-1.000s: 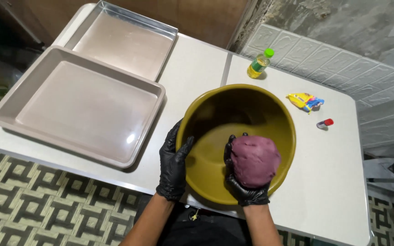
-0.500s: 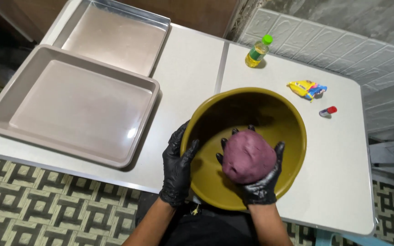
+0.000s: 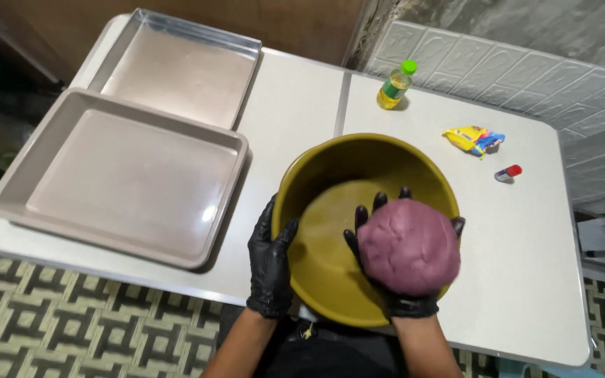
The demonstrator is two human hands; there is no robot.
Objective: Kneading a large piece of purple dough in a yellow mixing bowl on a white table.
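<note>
White tabletop point(image 3: 295, 119) fills most of the head view, with a patterned green and cream tiled floor point(image 3: 71, 329) below its near edge and a pale embossed wall panel point(image 3: 526, 77) behind its far right corner. Near the middle stands a round yellow-olive bowl point(image 3: 330, 182). The left hand point(image 3: 271, 262), in a black glove, clasps the bowl's rim at about 9 o'clock, thumb hooked inside the wall and fingers curled round the outside, so that grip is closed on the rim. The right hand point(image 3: 400, 297), also gloved in black, cups a smooth ball of purple dough point(image 3: 407, 245) from beneath; its fingertips point(image 3: 362, 217) show past the dough's far edge, spread and wrapped round it, so this grip holds the dough. The dough sits over the bowl's 4 o'clock part, raised to about rim level and overlapping the near right rim.

At 10 o'clock from the bowl lies a large shallow beige tray point(image 3: 15, 203), and beyond it, at about 11 o'clock, a second metal tray point(image 3: 190, 35); their edges look to touch. At 12 o'clock, well apart from the bowl, stands a small bottle of yellow liquid with a green cap point(image 3: 395, 85). At 2 o'clock lie a yellow packet point(image 3: 472, 138) and, just beside it, a small red-capped item point(image 3: 508, 172)
</note>
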